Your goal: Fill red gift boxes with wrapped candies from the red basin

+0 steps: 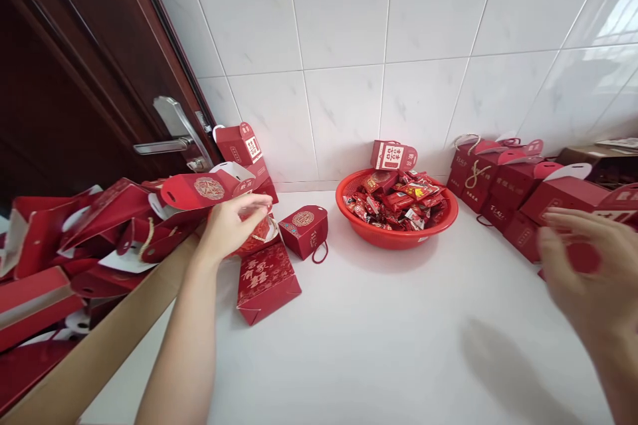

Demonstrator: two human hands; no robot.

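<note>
My left hand [229, 229] reaches over the red gift boxes at the left, its fingers curved and the thumb slightly apart, with nothing visibly held. Just beyond and below it is a red box with a cord handle [264, 232], partly covered by the hand. A flat-lying red box with gold characters [266, 279] and a small closed red box [305, 231] rest on the white surface nearby. On the right, my right hand [591, 272] is blurred, thumb and fingers apart, in front of a row of red boxes [518, 236]. No object shows in it.
An orange-red basket [396, 239] full of red-wrapped sweets [399, 202] stands at the middle back, a red box [393, 156] behind it. A carton [124, 319] heaped with red boxes [100, 226] fills the left. White tiles and a dark door [74, 60] border the surface.
</note>
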